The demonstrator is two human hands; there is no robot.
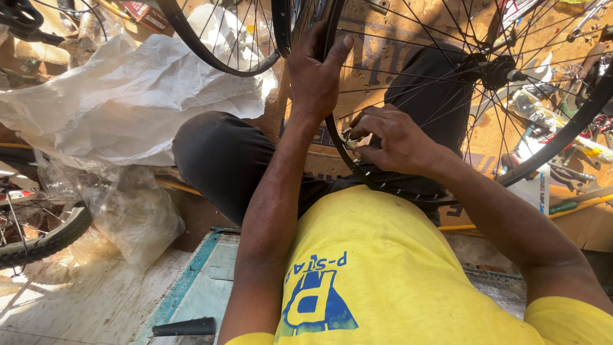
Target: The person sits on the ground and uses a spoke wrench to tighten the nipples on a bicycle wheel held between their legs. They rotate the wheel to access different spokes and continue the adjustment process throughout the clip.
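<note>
My left hand [316, 70] is clamped on the rim of the bike wheel [554, 144], thumb up along the rim's inner side, fingers wrapped over the outer edge near the top of view. My right hand [393, 142] is pinched shut on a small metal bit, prob. a spoke nipple or a small tool [350, 137], right at the rim just below the left hand; can't tell exactly which.

The wheel stands w/ the near rim arc across my lap & the rest tipped up and away. The hub [498, 69] sits up & to the right, axle end pointing right. Spokes fan out from the hub down to the rim arc over my knees. The rim runs from my left hand, curves down past the right hand, then sweeps right & up out of view at the right edge.

Room: tight. A second rim [211, 54] lies just left of my left hand, nearly touching. Crumpled white plastic sheet [134, 96] fills the left side. Cardboard [383, 48] sits behind the spokes. Tools & parts clutter the right edge. A tyred wheel [48, 239] lies at far left on the floor. A black handle grip [185, 327] lies on the boards by my left elbow.
</note>
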